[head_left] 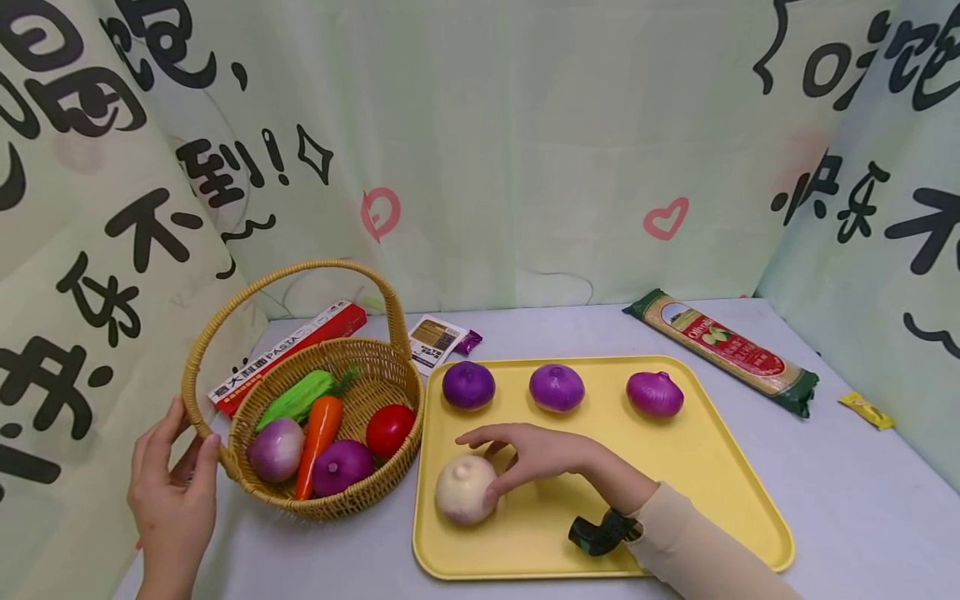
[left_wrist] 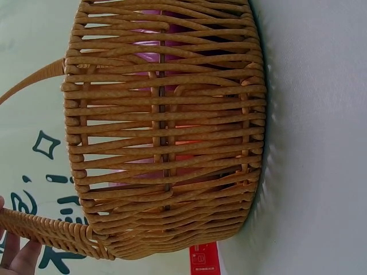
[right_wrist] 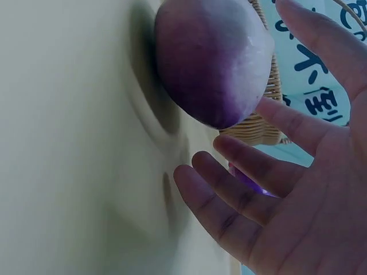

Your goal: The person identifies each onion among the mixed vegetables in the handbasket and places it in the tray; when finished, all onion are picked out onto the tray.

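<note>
My left hand (head_left: 172, 492) grips the handle of the wicker basket (head_left: 352, 502) near its left base, thumb in front. In the left wrist view, its fingertips (left_wrist: 26, 258) show beside the handle. The basket holds a carrot (head_left: 321, 437), a tomato (head_left: 390, 429), a green vegetable (head_left: 296, 398), a pale purple onion (head_left: 277, 450) and a dark purple onion (head_left: 342, 468). On the yellow tray (head_left: 600, 533), my right hand (head_left: 543, 458) hovers at a round white-and-purple turnip-like vegetable (head_left: 463, 492), fingers spread. Its thumb overlaps the vegetable's edge; contact is unclear.
Along the tray's back sit two purple round vegetables (head_left: 468, 386) (head_left: 557, 388) and a magenta onion (head_left: 655, 395). A red pasta box (head_left: 322, 329) lies behind the basket, beside a printed packet (head_left: 437, 340). Right of the tray lie a long green-ended pack (head_left: 727, 346) and a yellow sachet (head_left: 866, 410).
</note>
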